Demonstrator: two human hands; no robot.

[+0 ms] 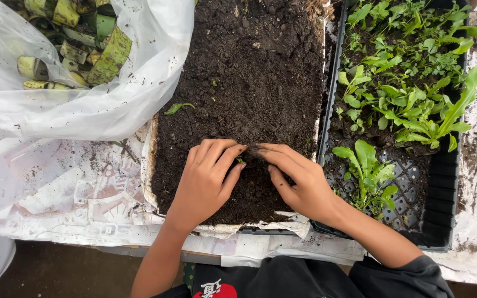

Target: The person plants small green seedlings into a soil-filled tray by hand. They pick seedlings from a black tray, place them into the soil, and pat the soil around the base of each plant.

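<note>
Tiny green seedling sits in the dark soil near the front edge of the soil bed, right between the fingertips of both hands. Only a speck of leaf shows, the rest is hidden by fingers and dirt.

Left hand lies palm down on the soil, fingers curled and close together, tips pressing into the dirt just left of the seedling. Right hand comes in from the right, fingers bunched and pointing left, tips meeting the left fingertips over the seedling, thumb tucked low on the soil. Cannot tell if either hand actually pinches the stem; both look pressed to the soil around it, dirt on the fingertips.

Soil fills a flat bed lined with white paper, torn and crumpled at the front edge. A second small green leaf lies loose on the soil, further back and left, apart from the hands.

Right of the bed, touching it, a black plastic tray holds a patch of leafy green seedlings; front part of the tray is mostly bare grid. Back left, a clear plastic bag holds cut green banana-stem strips. Stained white sheet covers the table under it all.
</note>
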